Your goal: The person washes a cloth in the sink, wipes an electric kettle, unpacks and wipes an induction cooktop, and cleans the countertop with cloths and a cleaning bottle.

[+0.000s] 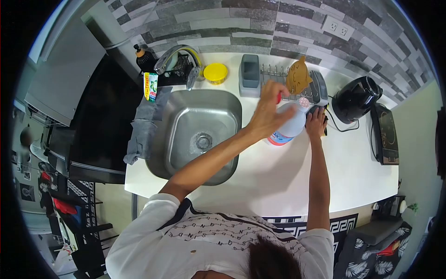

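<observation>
A clear bottle [291,122] with a red and blue label stands on the white counter, its whitish mouth uncovered. My left hand [269,111], slightly blurred, is beside and partly over the bottle, its fingers curled on a small red cap [279,98]. To the right of the bottle, my right hand [316,122] lies flat with fingers spread on a dark item [324,122], whose shape is mostly hidden. Behind the bottle are a wire dish rack [275,72] and a brown cat-shaped board [298,77].
Left of the bottle is a steel sink [169,135] with a faucet [193,76]. Grey cloths [141,132] hang over its left side. A yellow tub [215,73] is behind it. A black kettle [355,98] and a cooktop [386,135] are at the right.
</observation>
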`<state>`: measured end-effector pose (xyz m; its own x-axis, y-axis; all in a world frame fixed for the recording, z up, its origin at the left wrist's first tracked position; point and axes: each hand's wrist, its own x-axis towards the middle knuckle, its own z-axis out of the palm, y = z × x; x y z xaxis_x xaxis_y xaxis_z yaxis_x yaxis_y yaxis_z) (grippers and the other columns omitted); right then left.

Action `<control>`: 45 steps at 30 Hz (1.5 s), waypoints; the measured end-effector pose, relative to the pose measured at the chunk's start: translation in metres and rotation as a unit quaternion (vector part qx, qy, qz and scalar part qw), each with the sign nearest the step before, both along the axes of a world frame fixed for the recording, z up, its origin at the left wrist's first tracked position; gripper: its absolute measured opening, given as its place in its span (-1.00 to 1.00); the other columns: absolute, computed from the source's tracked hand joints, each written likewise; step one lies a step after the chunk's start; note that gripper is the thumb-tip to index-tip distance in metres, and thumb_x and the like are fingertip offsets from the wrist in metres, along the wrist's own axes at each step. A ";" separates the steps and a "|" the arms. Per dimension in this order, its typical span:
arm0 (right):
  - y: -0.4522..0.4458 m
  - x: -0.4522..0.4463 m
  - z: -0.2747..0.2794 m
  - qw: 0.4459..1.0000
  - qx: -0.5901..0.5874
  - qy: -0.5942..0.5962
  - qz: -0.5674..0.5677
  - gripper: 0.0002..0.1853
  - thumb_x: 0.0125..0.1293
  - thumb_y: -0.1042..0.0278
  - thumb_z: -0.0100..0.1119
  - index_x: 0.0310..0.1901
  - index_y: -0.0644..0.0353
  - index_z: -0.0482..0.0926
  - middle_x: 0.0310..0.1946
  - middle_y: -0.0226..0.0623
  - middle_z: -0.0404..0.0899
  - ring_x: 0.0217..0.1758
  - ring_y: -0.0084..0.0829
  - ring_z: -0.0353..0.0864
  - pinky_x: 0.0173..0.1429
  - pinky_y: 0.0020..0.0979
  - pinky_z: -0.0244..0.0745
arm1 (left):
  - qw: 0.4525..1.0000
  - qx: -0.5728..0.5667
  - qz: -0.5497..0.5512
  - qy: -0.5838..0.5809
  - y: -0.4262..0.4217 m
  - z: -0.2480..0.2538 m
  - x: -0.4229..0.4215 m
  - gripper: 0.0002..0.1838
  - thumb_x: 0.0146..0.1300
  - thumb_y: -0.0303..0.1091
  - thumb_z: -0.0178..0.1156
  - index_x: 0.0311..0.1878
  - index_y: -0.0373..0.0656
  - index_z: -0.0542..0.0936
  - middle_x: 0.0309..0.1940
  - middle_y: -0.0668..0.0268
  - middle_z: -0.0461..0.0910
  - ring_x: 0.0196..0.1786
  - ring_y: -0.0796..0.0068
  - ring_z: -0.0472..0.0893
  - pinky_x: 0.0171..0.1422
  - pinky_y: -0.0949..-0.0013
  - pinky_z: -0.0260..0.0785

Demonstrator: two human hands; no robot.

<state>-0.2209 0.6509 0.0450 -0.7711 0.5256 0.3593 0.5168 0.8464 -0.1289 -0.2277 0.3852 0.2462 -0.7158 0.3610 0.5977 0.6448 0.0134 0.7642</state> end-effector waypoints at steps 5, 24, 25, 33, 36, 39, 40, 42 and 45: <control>-0.003 -0.003 0.003 0.998 0.050 -0.026 -0.008 -0.43 0.24 0.06 -0.17 0.21 0.24 0.28 0.30 -0.05 0.11 0.37 -0.14 0.05 0.35 0.02 -0.13 | 0.988 -0.132 0.033 0.074 0.025 -0.011 -0.008 -0.56 -0.13 -0.06 0.39 -0.35 -0.22 0.51 -0.46 0.29 0.27 -0.37 0.38 0.29 -0.30 0.37 0.21; -0.300 -0.020 0.005 0.774 -0.495 0.237 0.316 -0.69 0.20 0.39 -0.03 -0.03 0.25 0.49 -0.15 -0.16 0.57 -0.06 -0.27 0.53 0.09 -0.33 0.36 | 0.933 -0.016 0.354 0.057 -0.298 0.045 0.020 -0.86 0.05 -0.42 0.27 -0.44 -0.29 0.54 -0.52 0.42 0.40 -0.43 0.68 0.37 -0.36 0.61 0.17; -0.293 -0.008 0.004 0.646 -0.622 0.323 0.301 -0.69 0.26 0.33 -0.06 -0.03 0.28 0.49 -0.13 -0.19 0.56 -0.04 -0.34 0.51 0.11 -0.33 0.35 | 0.922 -0.027 0.379 0.072 -0.319 0.043 0.024 -0.86 0.07 -0.42 0.26 -0.43 -0.29 0.54 -0.52 0.43 0.41 -0.44 0.69 0.37 -0.36 0.61 0.17; -0.018 0.142 0.028 0.842 -0.441 0.311 0.013 -0.57 0.33 0.22 -0.18 0.09 0.35 0.39 0.02 -0.04 0.44 0.06 -0.23 0.45 0.15 -0.31 0.35 | 0.849 -0.067 0.524 -0.014 -0.434 0.013 0.094 -0.78 0.15 -0.26 0.21 -0.35 -0.25 0.53 -0.44 0.36 0.55 -0.38 0.63 0.47 -0.24 0.57 0.31; -0.026 0.125 0.001 0.987 0.037 0.129 0.090 -0.58 0.25 0.21 0.05 0.08 0.27 0.40 0.05 0.00 0.40 0.10 -0.06 0.36 0.17 -0.24 0.25 | 0.841 -0.065 0.533 -0.062 -0.453 -0.004 0.114 -0.76 0.15 -0.24 0.22 -0.34 -0.25 0.53 -0.45 0.35 0.55 -0.38 0.61 0.48 -0.23 0.54 0.32; -0.140 0.078 -0.005 0.969 -0.084 0.128 0.193 -0.54 0.12 0.52 0.00 0.13 0.25 0.35 0.13 -0.09 0.36 0.24 -0.12 0.27 0.28 -0.19 0.13 | 0.842 -0.072 0.527 -0.084 -0.471 -0.022 0.124 -0.74 0.16 -0.23 0.21 -0.34 -0.27 0.52 -0.44 0.32 0.56 -0.37 0.60 0.49 -0.24 0.54 0.33; -0.189 0.064 -0.006 0.958 -0.057 0.164 0.229 -0.47 -0.01 0.65 -0.04 0.10 0.23 0.38 0.09 -0.14 0.41 0.20 -0.14 0.32 0.26 -0.19 0.17 | 0.843 -0.054 0.529 -0.082 -0.475 -0.026 0.121 -0.76 0.16 -0.24 0.21 -0.34 -0.26 0.52 -0.44 0.32 0.56 -0.37 0.59 0.49 -0.25 0.53 0.34; -0.292 0.055 0.014 0.939 -0.121 0.202 0.251 -0.48 -0.12 0.75 -0.09 -0.04 0.18 0.51 -0.06 -0.19 0.53 0.06 -0.18 0.45 0.15 -0.27 0.31 | 0.841 -0.036 0.533 -0.084 -0.478 -0.029 0.120 -0.77 0.16 -0.26 0.22 -0.33 -0.26 0.53 -0.44 0.31 0.56 -0.37 0.59 0.49 -0.25 0.53 0.34; -0.368 0.071 0.021 0.842 -0.459 0.178 0.222 -0.58 0.02 0.69 -0.06 -0.10 0.09 0.59 -0.13 -0.30 0.57 0.05 -0.34 0.45 0.16 -0.32 0.29 | 0.867 -0.051 0.494 -0.037 -0.472 -0.023 0.104 -0.83 0.12 -0.36 0.24 -0.38 -0.27 0.53 -0.47 0.34 0.55 -0.39 0.62 0.47 -0.30 0.56 0.32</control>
<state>-0.1498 0.2824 0.0661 -0.8939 0.3966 0.2089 -0.0337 0.4054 -0.9135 -0.1240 -0.0867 0.2232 -0.7402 -0.4026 0.5385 0.2297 0.6013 0.7653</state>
